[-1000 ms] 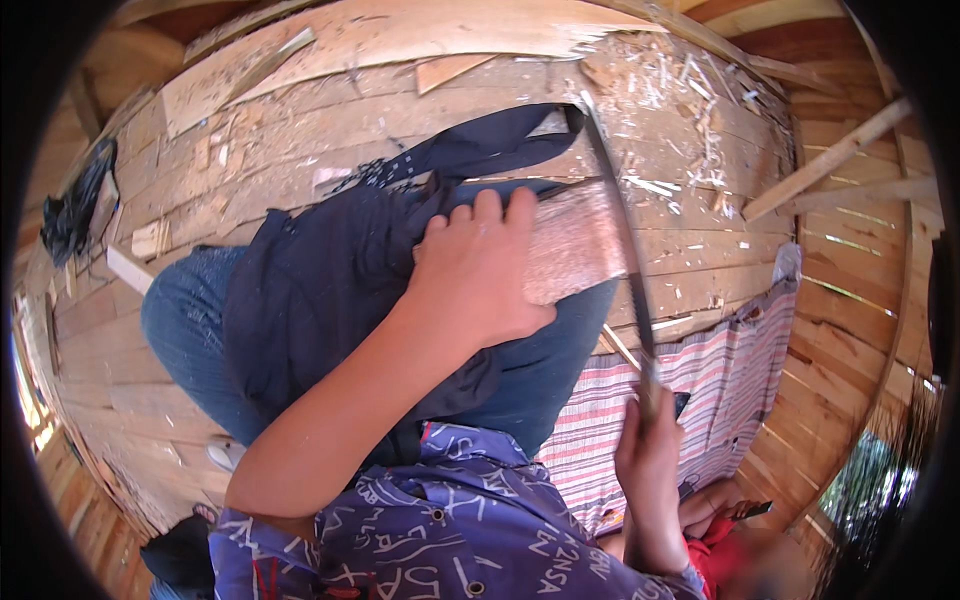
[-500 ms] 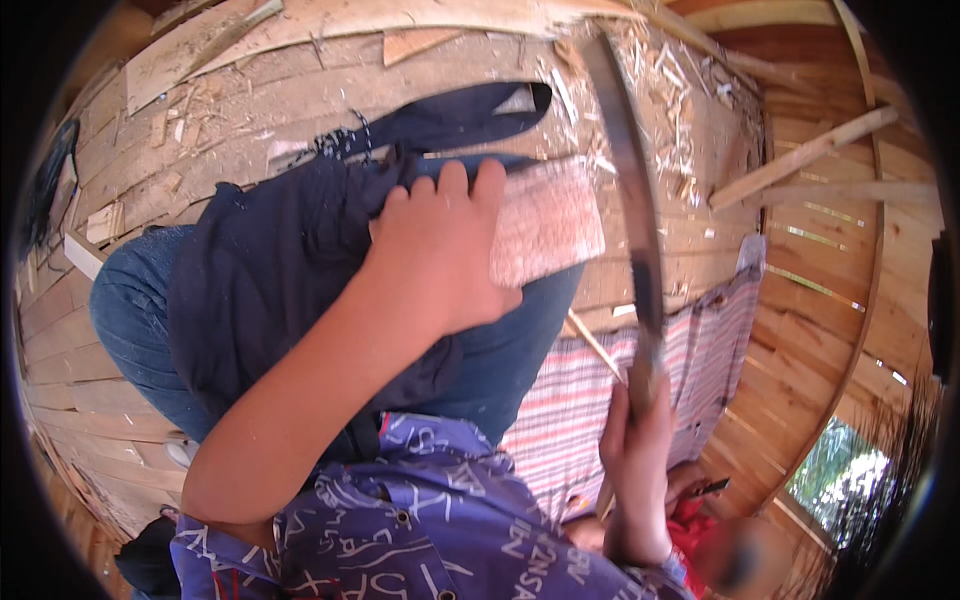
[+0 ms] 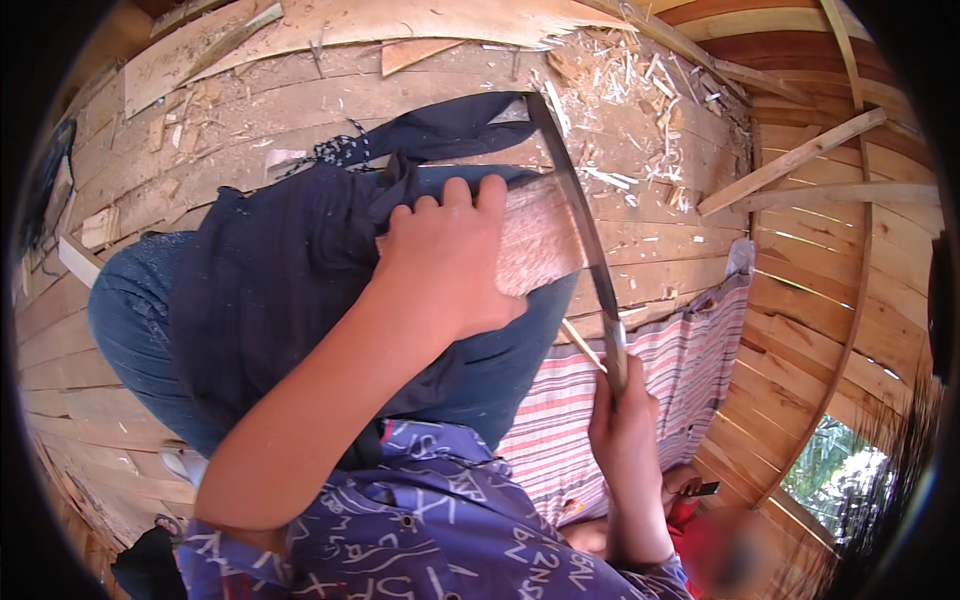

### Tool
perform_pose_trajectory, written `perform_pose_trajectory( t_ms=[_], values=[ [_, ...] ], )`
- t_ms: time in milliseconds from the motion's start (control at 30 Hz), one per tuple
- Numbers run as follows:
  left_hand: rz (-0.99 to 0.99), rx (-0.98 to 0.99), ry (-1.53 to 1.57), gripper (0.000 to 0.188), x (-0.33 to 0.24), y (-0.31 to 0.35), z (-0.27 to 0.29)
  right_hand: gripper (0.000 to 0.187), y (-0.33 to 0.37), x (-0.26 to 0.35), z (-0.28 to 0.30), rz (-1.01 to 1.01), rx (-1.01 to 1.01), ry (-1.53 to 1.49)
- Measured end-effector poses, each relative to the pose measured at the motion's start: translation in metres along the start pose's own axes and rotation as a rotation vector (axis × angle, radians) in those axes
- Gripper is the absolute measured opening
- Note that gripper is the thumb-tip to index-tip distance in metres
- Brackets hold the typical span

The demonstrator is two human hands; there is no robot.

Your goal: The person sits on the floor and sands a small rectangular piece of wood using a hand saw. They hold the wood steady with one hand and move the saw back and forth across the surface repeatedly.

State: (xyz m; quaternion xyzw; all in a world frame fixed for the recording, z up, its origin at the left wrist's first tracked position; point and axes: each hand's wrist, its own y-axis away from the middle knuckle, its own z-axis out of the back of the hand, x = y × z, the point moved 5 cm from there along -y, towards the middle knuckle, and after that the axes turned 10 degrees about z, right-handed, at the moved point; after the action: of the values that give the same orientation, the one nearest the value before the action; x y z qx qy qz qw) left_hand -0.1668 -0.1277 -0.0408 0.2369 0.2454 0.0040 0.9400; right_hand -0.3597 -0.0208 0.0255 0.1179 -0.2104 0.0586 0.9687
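Note:
On my lap, over a dark cloth [image 3: 280, 275], rests a pale, rough-faced wooden block [image 3: 543, 235]. My left hand [image 3: 448, 255] is wrapped over its left part, fingers on the far side and thumb on the near side. My right hand [image 3: 627, 415] grips the handle of a machete [image 3: 583, 215]. Its long dark blade points away from me and crosses the block's right end, seemingly touching it. How deep the edge sits, if at all, I cannot tell.
Wood chips [image 3: 650, 125] litter the plank floor at the far right. A striped mat [image 3: 560, 435] lies on my right, where a person in red [image 3: 682, 510] holds a phone [image 3: 706, 489]. A wooden brace [image 3: 795, 160] leans by the plank wall. A dark strap [image 3: 440, 128] lies beyond my knees.
The machete has swung left, from clear of the block to its right end. My right hand moved slightly left with it. My left hand keeps its hold on the block.

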Motion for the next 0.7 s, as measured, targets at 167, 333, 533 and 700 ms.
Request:
perform_pose_trajectory(
  t_ms=[167, 333, 533, 700],
  values=[
    [-0.043, -0.009, 0.02, 0.084, 0.005, -0.002, -0.003, 0.017, 0.053, -0.005, 0.011, -0.187, 0.1, -0.037],
    [-0.085, -0.03, 0.014, 0.083, 0.004, 0.0, -0.004, 0.01, -0.011, 0.005, -0.008, -0.058, 0.023, -0.057],
    [-0.083, -0.046, 0.025, 0.082, 0.003, 0.002, -0.002, 0.018, 0.015, 0.009, 0.002, -0.077, 0.046, -0.027],
    [-0.064, -0.024, 0.035, 0.081, 0.005, 0.002, -0.007, 0.018, 0.045, 0.012, 0.008, -0.136, 0.035, -0.041]
  ],
)
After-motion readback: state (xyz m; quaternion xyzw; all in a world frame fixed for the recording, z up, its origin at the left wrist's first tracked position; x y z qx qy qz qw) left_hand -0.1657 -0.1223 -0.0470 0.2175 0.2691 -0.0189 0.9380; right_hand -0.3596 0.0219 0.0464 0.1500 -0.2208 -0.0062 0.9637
